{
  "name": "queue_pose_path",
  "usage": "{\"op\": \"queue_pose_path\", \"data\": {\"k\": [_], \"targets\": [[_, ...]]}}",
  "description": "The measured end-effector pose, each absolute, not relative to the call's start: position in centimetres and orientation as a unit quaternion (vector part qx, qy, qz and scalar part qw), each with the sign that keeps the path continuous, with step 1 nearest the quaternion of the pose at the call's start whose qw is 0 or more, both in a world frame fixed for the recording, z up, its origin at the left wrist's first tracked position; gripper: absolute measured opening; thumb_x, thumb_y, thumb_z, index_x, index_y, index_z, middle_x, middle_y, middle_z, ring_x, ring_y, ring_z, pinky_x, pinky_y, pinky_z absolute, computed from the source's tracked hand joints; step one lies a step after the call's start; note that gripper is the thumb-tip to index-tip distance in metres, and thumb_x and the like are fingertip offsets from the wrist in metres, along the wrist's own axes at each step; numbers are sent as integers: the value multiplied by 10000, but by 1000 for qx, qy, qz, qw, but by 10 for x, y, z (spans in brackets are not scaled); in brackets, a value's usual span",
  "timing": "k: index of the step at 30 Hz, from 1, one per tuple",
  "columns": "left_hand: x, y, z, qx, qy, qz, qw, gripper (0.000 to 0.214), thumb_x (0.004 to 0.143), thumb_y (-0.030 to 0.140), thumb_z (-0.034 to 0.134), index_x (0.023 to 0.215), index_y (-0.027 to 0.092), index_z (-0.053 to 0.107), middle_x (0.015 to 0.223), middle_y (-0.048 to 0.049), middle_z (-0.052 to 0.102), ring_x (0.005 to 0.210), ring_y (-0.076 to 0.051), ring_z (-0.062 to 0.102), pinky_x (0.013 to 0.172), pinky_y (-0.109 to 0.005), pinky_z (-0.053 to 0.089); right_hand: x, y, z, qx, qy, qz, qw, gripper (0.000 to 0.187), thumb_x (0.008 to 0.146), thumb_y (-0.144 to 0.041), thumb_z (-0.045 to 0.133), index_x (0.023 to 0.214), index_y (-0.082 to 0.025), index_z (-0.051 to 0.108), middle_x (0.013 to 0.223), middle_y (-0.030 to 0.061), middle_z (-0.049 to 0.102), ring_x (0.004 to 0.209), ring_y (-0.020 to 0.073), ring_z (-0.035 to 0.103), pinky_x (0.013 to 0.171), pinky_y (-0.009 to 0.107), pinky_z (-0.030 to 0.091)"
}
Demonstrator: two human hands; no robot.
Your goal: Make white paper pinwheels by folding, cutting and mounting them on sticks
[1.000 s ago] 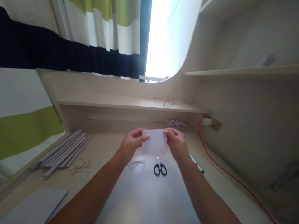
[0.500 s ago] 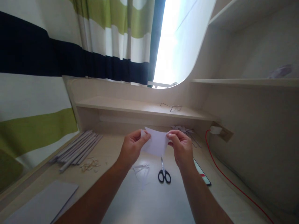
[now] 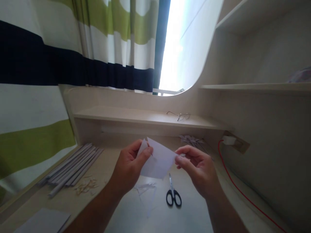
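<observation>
A small sheet of white paper [image 3: 159, 161] is stretched in the air between my two hands, tilted down to the right. My left hand [image 3: 128, 166] is closed on its left side, thumb on top, with a notch or fold at the upper edge beside the thumb. At the right corner, my right hand [image 3: 199, 170] pinches the sheet between thumb and fingers; a small white bit shows between those fingers. Below the paper lie black-handled scissors [image 3: 173, 196], blades pointing away, and thin white paper strips [image 3: 145, 186].
Rolled paper tubes [image 3: 73, 166] lie at the left, beside small tan scraps [image 3: 87, 186]. A paper stack [image 3: 43, 221] is at the front left. Cut paper pieces [image 3: 191, 140] lie at the back right. Glasses [image 3: 183, 116] rest on the shelf; a red cable [image 3: 236, 183] hangs from a charger [image 3: 228, 140].
The right hand has moved right and down, and the paper now slants down toward it. My left hand has shifted slightly left and down, still gripping the sheet. The view has tilted slightly.
</observation>
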State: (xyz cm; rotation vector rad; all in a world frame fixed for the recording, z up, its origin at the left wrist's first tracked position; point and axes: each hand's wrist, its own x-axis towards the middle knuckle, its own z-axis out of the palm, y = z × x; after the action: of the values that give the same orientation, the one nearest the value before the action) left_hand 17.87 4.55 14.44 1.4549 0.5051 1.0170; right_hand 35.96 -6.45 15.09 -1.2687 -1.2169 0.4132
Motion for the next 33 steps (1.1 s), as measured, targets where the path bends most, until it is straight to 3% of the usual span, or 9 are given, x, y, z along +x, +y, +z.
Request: {"op": "queue_pose_path", "data": {"k": [9, 11, 13, 14, 16, 21, 30, 33], "targets": [[180, 48, 144, 649, 206, 410, 606, 276, 848, 440, 739, 842, 180, 645, 701, 10, 644, 571, -125, 582, 502, -213, 459, 352, -64, 152, -549, -531, 161, 626, 175, 856, -300, 712, 733, -178, 689, 665, -6, 634, 628, 132, 601, 580, 230, 479], [178, 51, 144, 684, 209, 430, 551, 272, 832, 389, 763, 1006, 205, 665, 845, -20, 712, 714, -175, 666, 611, -264, 532, 352, -64, 151, -557, -528, 151, 623, 168, 855, -296, 709, 736, -180, 692, 667, -8, 635, 623, 130, 598, 572, 229, 472], [173, 51, 147, 740, 211, 476, 425, 454, 801, 306, 792, 1222, 248, 632, 1108, -55, 726, 1000, -234, 689, 847, -346, 558, 351, -65, 150, -574, -531, 132, 609, 146, 855, -283, 707, 748, -183, 700, 679, -9, 644, 617, 127, 596, 568, 230, 468], [171, 51, 149, 771, 208, 491, 347, 539, 793, 270, 795, 1298, 271, 608, 1235, -63, 693, 1144, -253, 646, 971, -383, 518, 350, -65, 149, -584, -536, 124, 597, 130, 855, -274, 707, 759, -186, 705, 687, -9, 650, 616, 127, 598, 567, 230, 468], [167, 48, 153, 831, 190, 471, 228, 482, 822, 244, 763, 1288, 288, 646, 1338, -61, 642, 1276, -265, 564, 1091, -421, 434, 348, -65, 148, -602, -551, 114, 566, 95, 856, -252, 704, 784, -192, 717, 719, -5, 673, 632, 131, 615, 586, 235, 482], [164, 40, 162, 885, 151, 398, 187, 90, 918, 224, 653, 949, 232, 738, 1016, -34, 724, 1048, -224, 630, 967, -389, 466, 342, -65, 143, -611, -582, 114, 524, 65, 866, -227, 693, 825, -205, 739, 787, 8, 718, 718, 153, 665, 668, 253, 530], [162, 41, 163, 877, 163, 380, 246, 101, 907, 228, 674, 857, 224, 762, 832, 1, 722, 855, -174, 654, 860, -323, 466, 338, -63, 140, -605, -568, 145, 538, 55, 870, -243, 716, 845, -210, 752, 740, -6, 717, 629, 134, 653, 568, 230, 498], [162, 42, 162, 857, 190, 378, 293, 113, 911, 258, 671, 861, 224, 766, 846, 1, 724, 825, -164, 664, 807, -297, 481, 340, -66, 144, -593, -557, 109, 571, 85, 888, -214, 691, 894, -222, 775, 810, 7, 744, 705, 143, 681, 637, 242, 531]]}}
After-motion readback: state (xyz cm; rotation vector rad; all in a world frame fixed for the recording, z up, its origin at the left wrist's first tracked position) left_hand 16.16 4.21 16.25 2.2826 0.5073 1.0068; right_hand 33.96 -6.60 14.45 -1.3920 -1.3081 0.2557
